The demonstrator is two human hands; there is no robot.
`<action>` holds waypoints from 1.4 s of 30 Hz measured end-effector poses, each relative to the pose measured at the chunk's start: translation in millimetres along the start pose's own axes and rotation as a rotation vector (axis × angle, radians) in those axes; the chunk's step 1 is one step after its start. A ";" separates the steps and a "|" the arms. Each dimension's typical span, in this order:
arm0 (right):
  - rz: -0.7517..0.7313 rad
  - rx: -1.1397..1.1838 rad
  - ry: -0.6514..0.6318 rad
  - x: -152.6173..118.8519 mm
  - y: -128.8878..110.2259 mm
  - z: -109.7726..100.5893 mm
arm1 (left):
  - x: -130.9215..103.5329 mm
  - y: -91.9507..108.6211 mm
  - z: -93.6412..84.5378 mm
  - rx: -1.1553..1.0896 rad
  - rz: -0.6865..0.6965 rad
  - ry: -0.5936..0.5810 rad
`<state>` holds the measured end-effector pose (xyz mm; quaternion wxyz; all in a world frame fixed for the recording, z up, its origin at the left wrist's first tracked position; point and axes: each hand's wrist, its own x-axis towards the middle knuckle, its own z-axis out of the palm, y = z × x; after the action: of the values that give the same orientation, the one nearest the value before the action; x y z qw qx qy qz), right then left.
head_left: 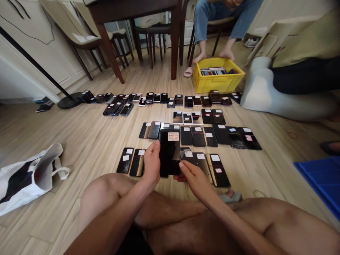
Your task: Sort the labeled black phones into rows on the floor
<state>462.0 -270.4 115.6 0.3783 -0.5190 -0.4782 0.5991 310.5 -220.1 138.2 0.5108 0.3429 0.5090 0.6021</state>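
Between my two hands is a black smartphone, raised above the floor with its dark screen toward me and a white label with red writing near its top. My left hand grips its left edge, thumb up along the side. At the lower right corner, my right hand pinches it between thumb and fingers. Right behind and beside it lie rows of labelled phones; the nearest row has a phone on the left and a banded phone on the right. The held phone hides part of these rows.
Farther rows of phones cross the floor. A yellow crate full of phones stands beyond, before a seated person's bare feet. A white bag lies left, a blue crate right. Another person's leg reaches in from the right.
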 end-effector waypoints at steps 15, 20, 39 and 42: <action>-0.303 0.088 0.220 14.9 -88.9 -96.4 | 7.1 7.2 -4.1 0.172 -0.138 -0.461; -0.582 0.136 0.425 40.4 -106.8 -173.0 | 7.8 -32.4 -3.1 0.830 0.013 -0.603; -0.553 0.159 0.484 30.0 -89.5 -199.9 | -34.9 -127.0 44.7 1.689 0.546 -1.143; -0.543 0.112 0.451 27.9 -88.5 -197.9 | -35.9 -122.5 47.5 1.703 0.497 -1.128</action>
<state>647.9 -185.5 193.1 0.6476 -0.4706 -0.4695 0.3724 396.1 -247.2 35.8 0.1262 0.9142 0.3678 -0.1140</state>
